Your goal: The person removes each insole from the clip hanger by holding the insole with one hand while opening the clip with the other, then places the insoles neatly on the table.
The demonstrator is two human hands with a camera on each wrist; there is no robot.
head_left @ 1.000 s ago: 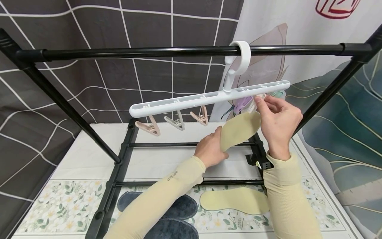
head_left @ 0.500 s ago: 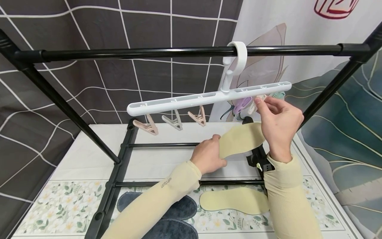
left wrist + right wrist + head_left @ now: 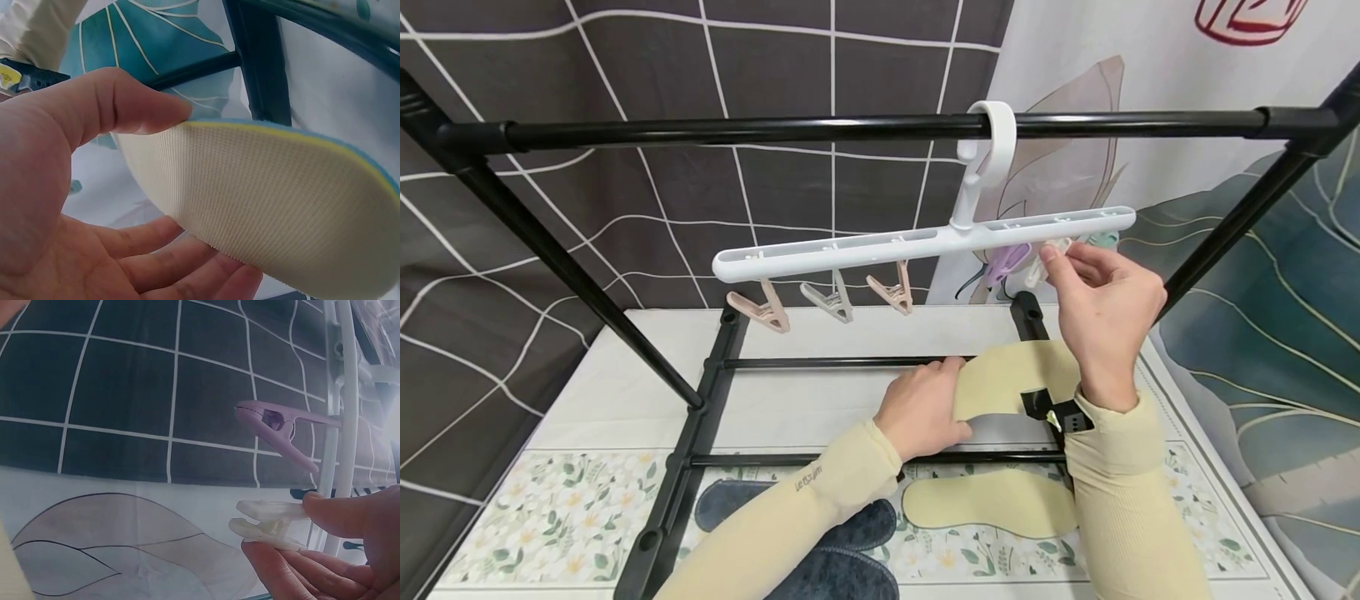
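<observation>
My left hand (image 3: 921,410) grips one end of a pale yellow insole (image 3: 1000,383), thumb on one edge and fingers on the other. In the left wrist view, the held insole (image 3: 269,200) is bent and shows a blue and yellow edge. Up at the white clip hanger (image 3: 917,244), my right hand (image 3: 1108,308) pinches a white clothespin (image 3: 272,528) by its handles. The jaws of that clothespin stand apart with nothing between them. Beside it hangs a purple clothespin (image 3: 278,428). The insole's far end lies below the right hand, apart from the clothespin and partly behind the wrist.
The hanger hooks over a black rack's top bar (image 3: 737,132). Pink and grey clothespins (image 3: 831,300) hang on its left half, a green one (image 3: 1103,240) at its right end. Another yellow insole (image 3: 992,504) and dark blue slippers (image 3: 857,521) lie on the floral mat (image 3: 572,517).
My left hand has lowered the insole, and its far end has dropped away from the white clothespin. The hanger has shifted slightly, its left end moving left and up. My right hand keeps pinching the clothespin.
</observation>
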